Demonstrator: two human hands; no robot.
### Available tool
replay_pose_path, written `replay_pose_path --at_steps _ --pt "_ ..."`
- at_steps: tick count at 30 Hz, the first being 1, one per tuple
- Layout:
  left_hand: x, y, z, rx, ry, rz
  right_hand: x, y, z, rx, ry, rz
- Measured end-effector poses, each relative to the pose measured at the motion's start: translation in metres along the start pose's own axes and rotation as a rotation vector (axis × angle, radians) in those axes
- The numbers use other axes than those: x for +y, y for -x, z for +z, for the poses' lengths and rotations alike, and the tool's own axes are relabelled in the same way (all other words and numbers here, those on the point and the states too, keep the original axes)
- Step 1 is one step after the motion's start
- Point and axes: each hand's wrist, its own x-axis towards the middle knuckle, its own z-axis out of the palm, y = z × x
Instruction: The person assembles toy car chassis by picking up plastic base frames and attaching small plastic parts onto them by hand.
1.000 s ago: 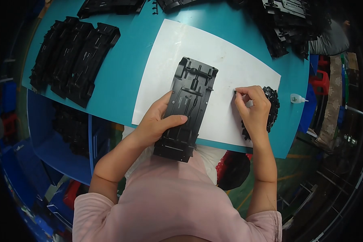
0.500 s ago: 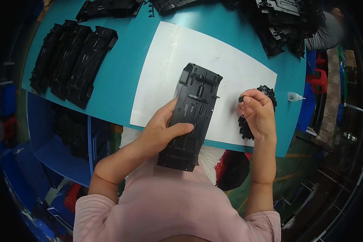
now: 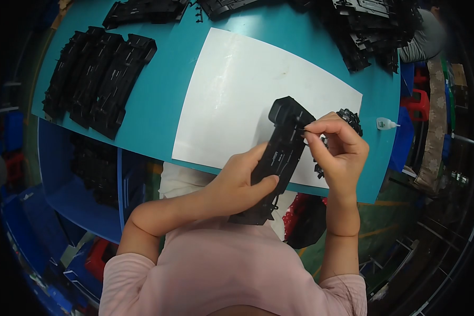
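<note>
A long black molded plastic tray-like part (image 3: 279,152) is tilted over the front of the white sheet (image 3: 237,89). My left hand (image 3: 242,181) grips it from the left side, thumb across its face. At its upper right edge, my right hand (image 3: 339,150) pinches a small black piece, mostly hidden between thumb and forefinger, against or very close to the part. Behind my right hand lies a pile of small black pieces (image 3: 350,121), partly covered by the fingers.
Several similar black parts (image 3: 97,79) lie in a row on the teal table (image 3: 163,63). More are stacked at the back right (image 3: 374,31). A small white dropper bottle (image 3: 386,124) rests near the right edge. A blue bin (image 3: 81,197) holds black parts below left.
My left hand has turned the long part and shifted it right. My right hand has brought the small black piece to the part's upper right edge.
</note>
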Motion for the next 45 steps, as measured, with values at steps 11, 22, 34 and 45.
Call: replay_pose_path --at_steps 11,22,34,45 --pt "0.010 0.004 0.009 0.002 -0.104 0.006 -0.004 0.001 0.006 0.005 0.242 -0.202" --pt "0.009 0.004 0.012 -0.011 -0.153 0.045 -0.005 0.004 0.006 0.016 0.259 -0.196" --pt "0.012 0.002 0.012 -0.017 -0.423 0.124 -0.014 0.005 0.005 -0.034 0.350 -0.196" --pt "0.003 0.004 0.009 0.019 -0.584 0.198 -0.011 0.007 0.004 -0.072 0.310 -0.174"
